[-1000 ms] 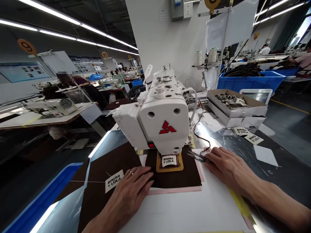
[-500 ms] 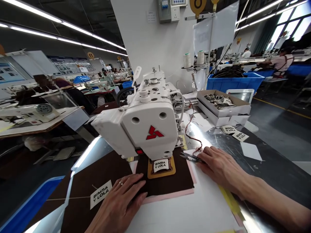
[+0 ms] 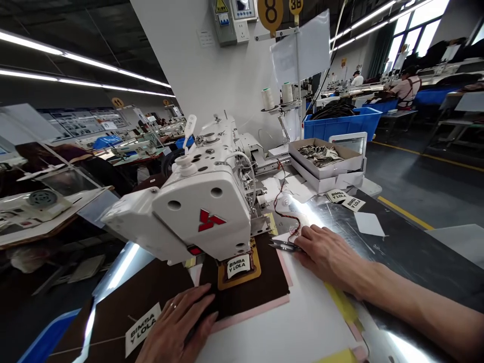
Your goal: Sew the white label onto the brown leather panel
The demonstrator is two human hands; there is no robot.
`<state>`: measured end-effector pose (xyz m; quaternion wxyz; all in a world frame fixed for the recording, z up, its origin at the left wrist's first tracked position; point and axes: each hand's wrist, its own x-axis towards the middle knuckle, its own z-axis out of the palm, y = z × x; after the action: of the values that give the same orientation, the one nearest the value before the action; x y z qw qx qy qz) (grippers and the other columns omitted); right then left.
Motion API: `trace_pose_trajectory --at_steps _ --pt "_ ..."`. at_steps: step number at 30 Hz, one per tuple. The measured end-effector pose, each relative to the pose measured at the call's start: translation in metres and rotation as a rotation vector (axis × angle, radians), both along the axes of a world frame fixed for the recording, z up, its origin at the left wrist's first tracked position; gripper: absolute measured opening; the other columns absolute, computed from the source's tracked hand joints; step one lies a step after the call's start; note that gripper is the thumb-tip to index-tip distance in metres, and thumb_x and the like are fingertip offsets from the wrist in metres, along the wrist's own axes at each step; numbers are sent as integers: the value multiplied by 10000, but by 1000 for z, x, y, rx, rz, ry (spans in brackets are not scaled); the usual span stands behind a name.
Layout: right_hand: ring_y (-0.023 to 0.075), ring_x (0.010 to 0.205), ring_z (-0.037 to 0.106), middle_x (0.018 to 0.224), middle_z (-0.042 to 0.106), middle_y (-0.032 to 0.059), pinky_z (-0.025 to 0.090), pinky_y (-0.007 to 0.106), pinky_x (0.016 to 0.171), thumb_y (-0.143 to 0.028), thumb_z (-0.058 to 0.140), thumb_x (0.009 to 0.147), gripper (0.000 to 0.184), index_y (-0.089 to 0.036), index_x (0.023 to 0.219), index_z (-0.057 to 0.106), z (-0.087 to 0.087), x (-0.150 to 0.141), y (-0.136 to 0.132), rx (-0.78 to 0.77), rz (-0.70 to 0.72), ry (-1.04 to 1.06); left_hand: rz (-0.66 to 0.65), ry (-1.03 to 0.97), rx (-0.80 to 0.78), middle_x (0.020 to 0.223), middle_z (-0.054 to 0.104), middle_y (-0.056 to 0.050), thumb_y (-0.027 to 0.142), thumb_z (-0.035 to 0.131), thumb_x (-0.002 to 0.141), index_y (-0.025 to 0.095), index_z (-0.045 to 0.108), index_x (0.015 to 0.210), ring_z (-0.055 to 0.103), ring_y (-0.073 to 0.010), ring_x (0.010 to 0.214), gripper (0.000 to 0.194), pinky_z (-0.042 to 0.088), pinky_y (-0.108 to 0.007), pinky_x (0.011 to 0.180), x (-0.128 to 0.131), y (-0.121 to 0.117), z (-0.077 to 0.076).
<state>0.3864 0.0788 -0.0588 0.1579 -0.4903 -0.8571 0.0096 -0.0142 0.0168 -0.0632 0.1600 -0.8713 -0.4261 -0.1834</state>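
Note:
My left hand (image 3: 179, 325) lies palm down with fingers stretched out, on the left part of the dark brown fabric (image 3: 264, 292). Beside it is a white label printed "BIMBA Y LOLA" (image 3: 141, 330). A similar label (image 3: 238, 265) shows inside a yellow-edged clamp frame (image 3: 252, 276), beneath the head of a white sewing machine (image 3: 227, 189). At the fabric's right side, my right hand (image 3: 327, 252) is closed around small thread snips (image 3: 282, 245), blades pointing left. A reddish-brown cord (image 3: 282, 214) runs to that hand. Under the fabric lies a white sheet (image 3: 280, 333) with pink edging.
Behind on the right, a carton (image 3: 348, 166) holds many labels, with a blue tub (image 3: 340, 126) beyond it. Loose labels (image 3: 353, 203) and a white card (image 3: 368, 223) lie on the dark metal table. A co-worker (image 3: 408, 88) sits far right.
The camera view has turned to the right, so everything appears farther left. Both hands keep about the same places by the fabric, and the snips stay in the right hand.

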Motion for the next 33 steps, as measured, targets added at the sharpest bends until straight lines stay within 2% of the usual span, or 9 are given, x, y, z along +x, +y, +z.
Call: trace_pose_trajectory --at_steps 7,15,19,27,33 --pt "251 901 627 1014 664 78 456 388 795 -188 577 1011 82 -195 1027 656 -2 2 1 42 -23 4 -12 3 31 1272 748 6 522 505 1092 290 741 1193 753 -196 1092 346 666 -290 869 7 2 8" --pt "256 925 642 1022 668 75 467 389 812 -185 592 1005 80 -193 1044 662 -2 1 0 42 -24 8 10 15 11 1334 719 22 524 525 1086 308 725 1241 738 -202 1139 333 669 -312 891 0 1 -1" --pt "253 899 639 1014 666 76 462 382 774 -184 585 1009 95 -194 1054 668 0 0 0 36 -19 10 -1 -20 6 1310 731 7 512 535 1084 296 732 1228 740 -193 1124 325 663 -270 863 2 0 2" --pt "247 925 629 1044 664 70 457 382 804 -206 593 1015 74 -204 1049 658 -1 4 0 47 11 19 -1 -1 16 1319 723 4 498 536 1085 297 722 1234 738 -218 1127 312 667 -342 878 2 1 0" --pt "238 898 627 1013 649 56 450 379 795 -239 582 1035 75 -206 1018 648 -2 8 3 49 30 14 4 -15 -19 1332 715 -18 452 558 1080 286 727 1236 718 -222 1162 284 652 -334 895 -1 1 -2"
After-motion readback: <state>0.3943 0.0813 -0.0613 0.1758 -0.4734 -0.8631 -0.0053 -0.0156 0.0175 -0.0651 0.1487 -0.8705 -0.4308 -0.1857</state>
